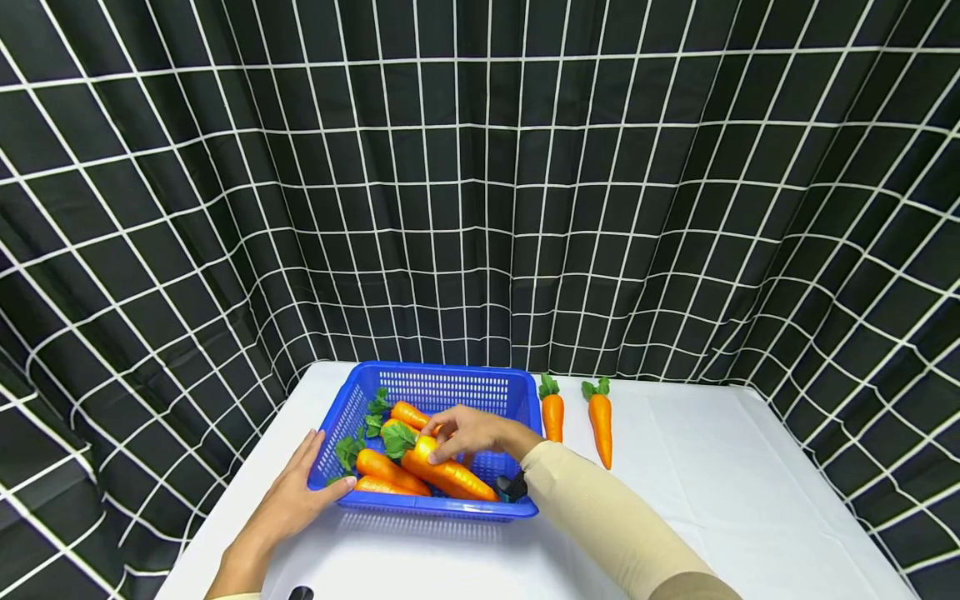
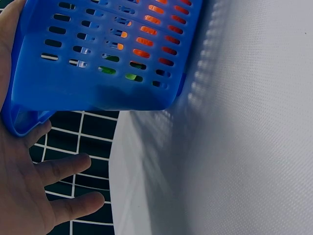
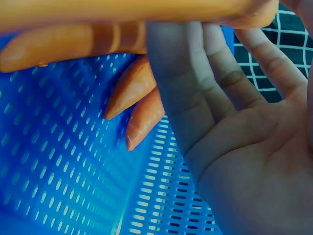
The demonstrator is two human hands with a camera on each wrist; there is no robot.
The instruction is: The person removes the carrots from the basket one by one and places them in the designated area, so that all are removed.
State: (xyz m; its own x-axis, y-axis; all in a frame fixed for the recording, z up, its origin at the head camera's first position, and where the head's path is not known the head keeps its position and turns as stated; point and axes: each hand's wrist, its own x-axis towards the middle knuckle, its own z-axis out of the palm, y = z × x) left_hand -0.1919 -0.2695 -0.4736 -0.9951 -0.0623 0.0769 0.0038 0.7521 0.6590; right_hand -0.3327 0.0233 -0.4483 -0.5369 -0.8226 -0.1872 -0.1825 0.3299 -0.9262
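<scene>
A blue plastic basket (image 1: 420, 503) with slotted walls holds several orange carrots (image 1: 386, 471) with green leafy tops. My right hand (image 1: 472, 431) reaches into it and pinches one carrot (image 1: 456, 478) near its leafy end. In the right wrist view that carrot (image 3: 146, 13) spans the top, above the other carrots (image 3: 134, 88), with the fingers partly behind it. At the basket's front left corner my left hand (image 1: 296, 493) touches the rim, thumb over the front edge. The left wrist view shows its fingers (image 2: 73, 208) straight and spread beside the basket wall (image 2: 98, 93).
Two carrots lie on the white table (image 1: 697, 467) right of the basket: a nearer-in carrot (image 1: 552, 417) next to the basket wall and another carrot (image 1: 602, 425) further right. A black curtain with a white grid (image 1: 600, 208) stands behind and at both sides.
</scene>
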